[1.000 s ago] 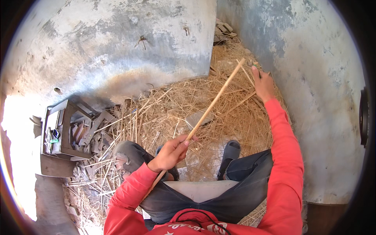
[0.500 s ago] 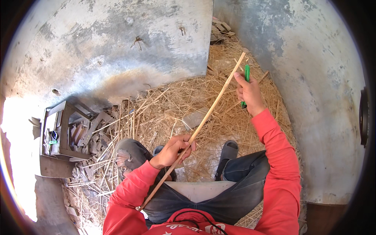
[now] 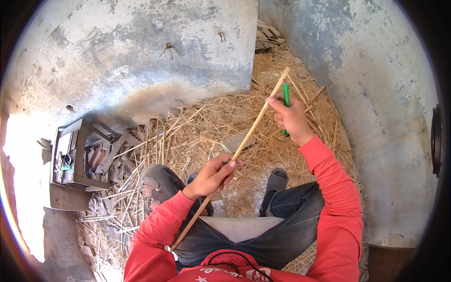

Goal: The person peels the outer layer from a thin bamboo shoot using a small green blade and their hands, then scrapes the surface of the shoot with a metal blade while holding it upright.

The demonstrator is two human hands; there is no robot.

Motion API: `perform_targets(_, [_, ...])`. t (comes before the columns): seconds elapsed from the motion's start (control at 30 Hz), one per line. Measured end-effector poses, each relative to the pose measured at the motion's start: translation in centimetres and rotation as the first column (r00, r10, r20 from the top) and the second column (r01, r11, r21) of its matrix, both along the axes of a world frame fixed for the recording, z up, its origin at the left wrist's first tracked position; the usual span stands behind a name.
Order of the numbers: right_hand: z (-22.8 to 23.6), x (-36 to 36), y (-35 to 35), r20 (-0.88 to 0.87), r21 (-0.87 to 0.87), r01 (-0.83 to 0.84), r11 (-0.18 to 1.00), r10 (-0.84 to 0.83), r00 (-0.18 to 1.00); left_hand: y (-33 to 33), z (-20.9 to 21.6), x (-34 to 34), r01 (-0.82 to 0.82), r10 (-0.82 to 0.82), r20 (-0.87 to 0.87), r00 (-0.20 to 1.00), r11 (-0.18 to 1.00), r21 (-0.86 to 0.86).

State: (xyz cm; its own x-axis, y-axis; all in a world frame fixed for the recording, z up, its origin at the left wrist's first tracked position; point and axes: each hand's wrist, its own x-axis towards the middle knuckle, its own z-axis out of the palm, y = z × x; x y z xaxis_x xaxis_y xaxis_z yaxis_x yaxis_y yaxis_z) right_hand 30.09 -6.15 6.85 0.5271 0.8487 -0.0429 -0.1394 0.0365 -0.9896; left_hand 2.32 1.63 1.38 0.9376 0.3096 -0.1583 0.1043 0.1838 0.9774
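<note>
A long, pale wooden stick (image 3: 258,118) slants from beside my left thigh up to the far right. My left hand (image 3: 213,175) is closed around it near the middle, with the thumb lying along the wood. Close to the stick's far end, my right hand (image 3: 293,118) grips a green utility knife (image 3: 286,94), which stands nearly upright in the fist. The right thumb reaches out to the stick and seems to touch it. Whether the knife's blade is out is too small to tell.
Straw and wood shavings (image 3: 197,136) cover the floor around my feet. At the left stands a worn wooden stool-like frame (image 3: 77,152) with small items on it. A grey wall panel (image 3: 155,47) rises ahead, and another wall (image 3: 385,117) curves along the right.
My right hand with the utility knife has moved slightly left and nearer. The left hand has shifted a little up along the stick, its thumb now laid over it.
</note>
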Motion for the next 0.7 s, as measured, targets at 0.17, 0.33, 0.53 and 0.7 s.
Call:
perform_targets(0.17, [-0.6, -1.5, 0.2, 0.082, -0.032, -0.069, 0.997, 0.072, 0.994, 0.2, 0.2, 0.4, -0.056, 0.054, 0.024, 0.998, 0.992, 0.116])
perform_targets(0.33, [-0.8, -3.1, 0.4, 0.154, -0.082, -0.106, 0.991, 0.118, 0.981, 0.5, 0.0, 0.5, -0.106, 0.101, 0.044, 0.994, 0.986, 0.132])
perform_targets(0.53, [-1.4, -3.8, 0.8, 0.253, -0.074, -0.136, 0.988, 0.150, 0.956, 0.7, 0.1, 0.6, -0.132, 0.126, 0.051, 0.991, 0.981, 0.142])
perform_targets(0.7, [-1.2, -2.4, 1.1, 0.234, -0.072, -0.007, 0.997, 0.024, 0.972, 0.4, -0.1, 0.4, -0.106, 0.103, 0.034, 0.994, 0.985, 0.138])
